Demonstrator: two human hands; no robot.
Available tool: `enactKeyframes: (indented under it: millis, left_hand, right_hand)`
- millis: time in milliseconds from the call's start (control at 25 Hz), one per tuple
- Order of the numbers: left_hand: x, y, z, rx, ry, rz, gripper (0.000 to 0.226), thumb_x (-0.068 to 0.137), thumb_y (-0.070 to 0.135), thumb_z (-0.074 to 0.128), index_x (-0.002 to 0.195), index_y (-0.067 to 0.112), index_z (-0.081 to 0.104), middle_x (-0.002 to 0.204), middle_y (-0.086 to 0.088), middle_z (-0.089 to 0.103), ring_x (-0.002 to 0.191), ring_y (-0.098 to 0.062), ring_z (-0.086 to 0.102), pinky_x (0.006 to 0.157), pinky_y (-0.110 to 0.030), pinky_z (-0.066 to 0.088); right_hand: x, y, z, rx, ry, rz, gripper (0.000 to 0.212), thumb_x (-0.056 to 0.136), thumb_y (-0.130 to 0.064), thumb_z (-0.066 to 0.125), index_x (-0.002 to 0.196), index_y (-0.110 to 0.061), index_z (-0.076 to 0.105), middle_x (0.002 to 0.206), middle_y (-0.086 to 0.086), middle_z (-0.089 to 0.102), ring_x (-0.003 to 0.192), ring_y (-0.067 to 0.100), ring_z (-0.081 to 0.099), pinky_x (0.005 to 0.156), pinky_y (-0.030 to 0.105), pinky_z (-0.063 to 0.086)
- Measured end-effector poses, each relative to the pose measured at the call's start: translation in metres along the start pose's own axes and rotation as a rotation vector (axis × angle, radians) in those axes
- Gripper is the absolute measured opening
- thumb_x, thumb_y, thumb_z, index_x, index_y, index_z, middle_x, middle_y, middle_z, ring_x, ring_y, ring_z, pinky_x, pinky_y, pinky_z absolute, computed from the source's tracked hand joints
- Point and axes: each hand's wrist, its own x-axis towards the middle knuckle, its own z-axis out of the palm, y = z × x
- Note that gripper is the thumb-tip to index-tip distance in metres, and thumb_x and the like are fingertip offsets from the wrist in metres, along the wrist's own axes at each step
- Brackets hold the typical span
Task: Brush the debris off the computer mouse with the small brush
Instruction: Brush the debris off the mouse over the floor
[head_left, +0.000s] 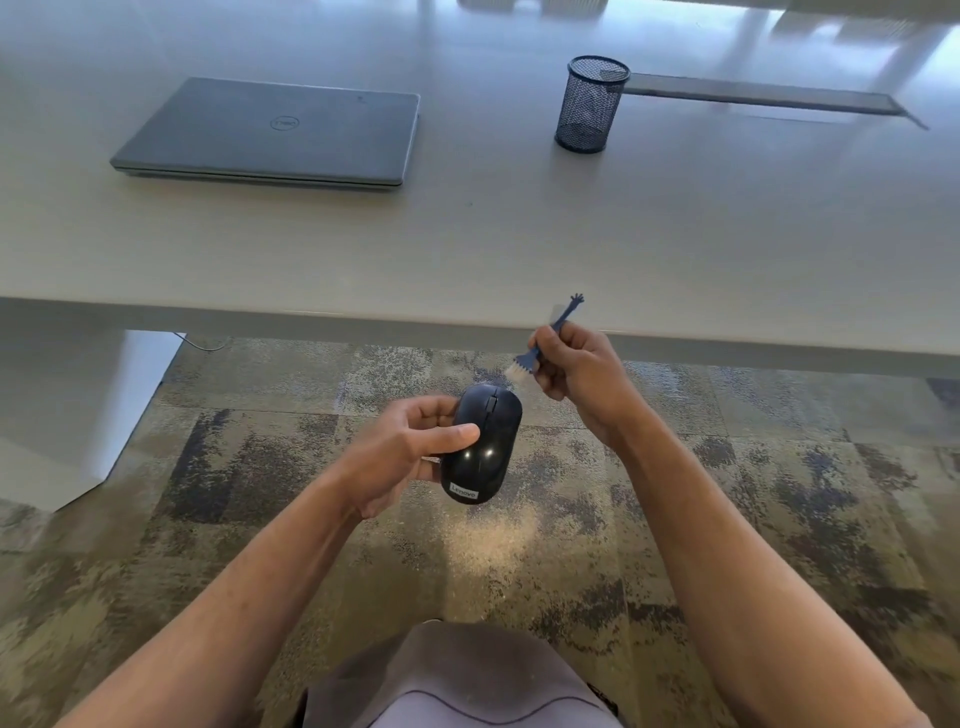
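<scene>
Nearest to me, at the bottom edge, I see a knee in smooth grey fabric (467, 680), and both bare forearms reaching forward over a mottled brown and grey carpet (753, 519).

My left hand (402, 457) grips the black Lenovo computer mouse (483, 447); the thumb lies across its glossy, rounded top and the fingers curl under its left side. It is held in the air above the carpet, short of the desk edge, with its scroll wheel at the far end.

Just beyond it, my right hand (582, 371) pinches the small brush (545, 343) by its thin dark blue plastic handle, fingers curled round it. The pale bristles point down-left, just beside the front tip of the mouse; whether they touch I cannot tell. The handle ends in a tiny hand shape.

Farther on lies the pale matte desk (467, 244). On it rests a closed grey Dell laptop (275, 132), flat and rectangular, at left. Well apart to the right stands a black wire-mesh pen cup (592, 104), cylindrical; I can make out nothing definite inside it. Behind it runs a long grey strip (758, 96) set in the desktop.
</scene>
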Motion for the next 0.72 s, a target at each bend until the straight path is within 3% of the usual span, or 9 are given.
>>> enactKeyframes:
  millis: [320, 520, 640, 720]
  left_hand:
    - [-0.003, -0.003, -0.003, 0.025, 0.001, 0.001, 0.04, 0.078, 0.019, 0.075, 0.116, 0.005, 0.069, 0.112, -0.018, 0.071, 0.101, -0.035, 0.07, 0.083, -0.049, 0.059]
    - [-0.003, -0.002, 0.0, 0.015, -0.018, 0.009, 0.038, 0.079, 0.02, 0.075, 0.114, 0.008, 0.071, 0.112, -0.017, 0.073, 0.099, -0.033, 0.071, 0.083, -0.048, 0.059]
    - [-0.002, 0.0, 0.0, -0.018, -0.004, 0.009, 0.034, 0.078, 0.02, 0.076, 0.111, 0.011, 0.073, 0.11, -0.017, 0.074, 0.099, -0.032, 0.071, 0.081, -0.046, 0.06]
    - [-0.003, -0.001, -0.003, -0.035, 0.013, 0.016, 0.033, 0.078, 0.02, 0.075, 0.11, 0.011, 0.074, 0.11, -0.018, 0.074, 0.098, -0.033, 0.072, 0.078, -0.043, 0.061]
  right_hand:
    - [0.0, -0.006, -0.003, -0.224, -0.247, 0.091, 0.031, 0.11, -0.015, 0.042, 0.083, -0.013, 0.057, 0.066, -0.001, 0.052, 0.05, 0.008, 0.043, 0.049, 0.02, 0.034]
    - [0.003, -0.011, 0.003, -0.064, -0.083, 0.023, 0.027, 0.11, -0.014, 0.043, 0.087, -0.01, 0.058, 0.066, 0.0, 0.057, 0.049, 0.008, 0.046, 0.046, 0.019, 0.034]
    - [0.002, -0.004, 0.014, -0.06, -0.107, -0.008, 0.025, 0.109, -0.012, 0.045, 0.089, -0.009, 0.059, 0.062, -0.007, 0.062, 0.05, 0.008, 0.045, 0.045, 0.016, 0.034]
    - [-0.004, 0.003, 0.009, -0.051, -0.118, 0.002, 0.026, 0.109, -0.011, 0.045, 0.088, -0.009, 0.059, 0.065, -0.001, 0.057, 0.052, 0.011, 0.043, 0.046, 0.017, 0.033]
